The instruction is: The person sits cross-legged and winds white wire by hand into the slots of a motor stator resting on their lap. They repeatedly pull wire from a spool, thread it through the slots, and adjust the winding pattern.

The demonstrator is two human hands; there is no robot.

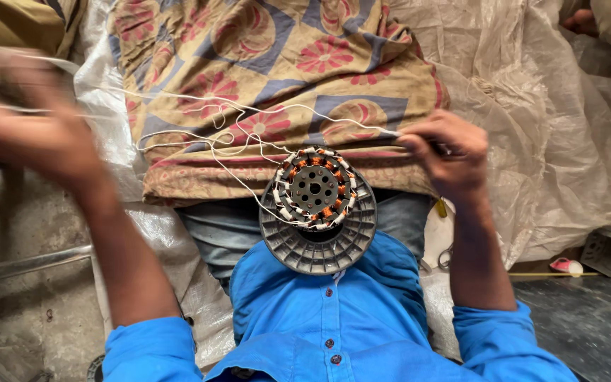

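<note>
Pinched between thumb and fingers, my right hand [447, 152] grips the end of a white cord [249, 138], along with what looks like a thin needle or tool that I cannot make out clearly. From that pinch the cord runs left in loose loops across a cloth [277, 64] with red flowers and blue squares on tan, then drops to the stator [315, 189]. My left hand [26, 127] is raised high at the left edge and badly blurred; the cord's other strand leads up toward it, and its fingers seem curled, but I cannot tell whether they are clamped on the cord or loose.

I see the stator sitting in my lap, just above the blue shirt [327, 318], seated in a grey ribbed housing [319, 247]. Its copper windings form a ring around a dark hub with small holes, and white cord lacing crosses the windings at short intervals. The cord passes under the left side of the ring and touches it.

Beneath the cloth and to the right lies a crumpled white woven sheet [532, 127]. Near my right elbow, on the dark floor, a small pink and white object [567, 266] lies beside a grey metal part [609, 253]. A metal bar [22, 265] crosses the lower left.
</note>
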